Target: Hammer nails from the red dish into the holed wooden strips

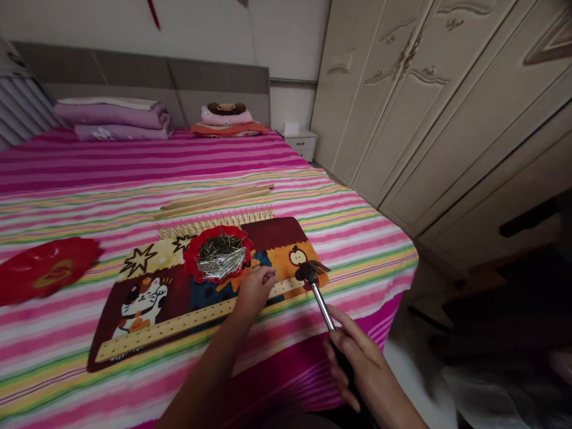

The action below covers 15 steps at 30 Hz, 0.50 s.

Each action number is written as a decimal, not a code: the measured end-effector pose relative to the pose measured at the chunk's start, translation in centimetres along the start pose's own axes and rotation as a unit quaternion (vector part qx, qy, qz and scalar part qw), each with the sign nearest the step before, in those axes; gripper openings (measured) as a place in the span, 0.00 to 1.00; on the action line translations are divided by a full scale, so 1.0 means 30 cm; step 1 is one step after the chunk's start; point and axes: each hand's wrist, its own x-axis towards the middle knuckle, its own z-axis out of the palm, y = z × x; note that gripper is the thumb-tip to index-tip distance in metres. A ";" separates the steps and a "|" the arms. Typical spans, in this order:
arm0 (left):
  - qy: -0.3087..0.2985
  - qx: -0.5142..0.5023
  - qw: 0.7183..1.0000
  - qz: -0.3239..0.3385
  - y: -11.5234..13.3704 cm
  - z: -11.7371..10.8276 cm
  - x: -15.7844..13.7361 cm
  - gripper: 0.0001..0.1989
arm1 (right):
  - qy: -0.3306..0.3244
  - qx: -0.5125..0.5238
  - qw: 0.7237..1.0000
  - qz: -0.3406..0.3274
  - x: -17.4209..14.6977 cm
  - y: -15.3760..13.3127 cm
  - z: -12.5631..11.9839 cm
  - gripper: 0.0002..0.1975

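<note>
A claw hammer (308,273) with a metal shaft and dark grip is held in my right hand (357,348), its head over the right end of a wooden strip (174,333). Rows of small holes or dots run along this strip. My left hand (257,290) is closed over the strip, left of the hammer head, fingertips pressed together; whatever they hold is too small to make out. Behind my left hand stands a red scalloped dish (190,262) filled with nails (221,253). Under strip and dish lies a patterned mat (179,295) with a cartoon cat.
Behind the dish, another strip (214,221) bristles with upright nails. Plain wooden sticks (218,199) lie farther back on the striped bedsheet (339,208). A red plate (44,268) sits at left. Folded bedding (111,116) is near the headboard; wardrobes (402,89) stand at right.
</note>
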 end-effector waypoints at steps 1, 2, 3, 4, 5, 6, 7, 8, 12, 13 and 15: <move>0.029 0.030 0.999 0.007 -0.009 -0.040 0.009 0.10 | 0.010 0.003 1.000 0.003 -0.005 0.004 -0.010 0.31; 0.063 0.074 0.995 0.012 -0.021 -0.083 0.019 0.10 | 0.019 0.005 1.000 0.003 -0.007 0.009 -0.019 0.31; 0.086 0.130 0.988 0.002 -0.037 -0.126 0.032 0.10 | 0.025 0.005 1.000 0.002 -0.008 0.014 -0.027 0.32; 0.093 0.187 0.978 -0.022 -0.054 -0.166 0.045 0.10 | 0.029 0.003 1.000 -0.001 -0.007 0.020 -0.033 0.33; 0.088 0.236 0.967 -0.047 -0.072 -0.199 0.059 0.09 | 0.032 0.002 0.999 -0.005 -0.005 0.025 -0.038 0.34; 0.073 0.274 0.956 -0.072 -0.089 -0.224 0.073 0.08 | 0.034 0.002 0.999 -0.008 -0.003 0.029 -0.040 0.34; 0.055 0.302 0.947 -0.095 -0.103 -0.241 0.086 0.07 | 0.035 0.003 0.999 -0.006 -0.001 0.033 -0.041 0.34; 0.036 0.320 0.940 -0.110 -0.114 -0.251 0.097 0.07 | 0.034 0.002 0.999 -0.003 0.000 0.037 -0.040 0.34; 0.003 0.334 0.936 -0.114 -0.125 -0.250 0.121 0.06 | 0.034 0.005 0.999 0.006 -0.001 0.044 -0.029 0.33; 0.000 0.334 0.937 -0.107 -0.121 -0.248 0.121 0.07 | 0.035 0.005 0.999 0.008 -0.001 0.045 -0.027 0.33; -0.002 0.335 0.937 -0.100 -0.113 -0.248 0.115 0.09 | 0.036 0.004 0.999 0.011 0.000 0.046 -0.025 0.33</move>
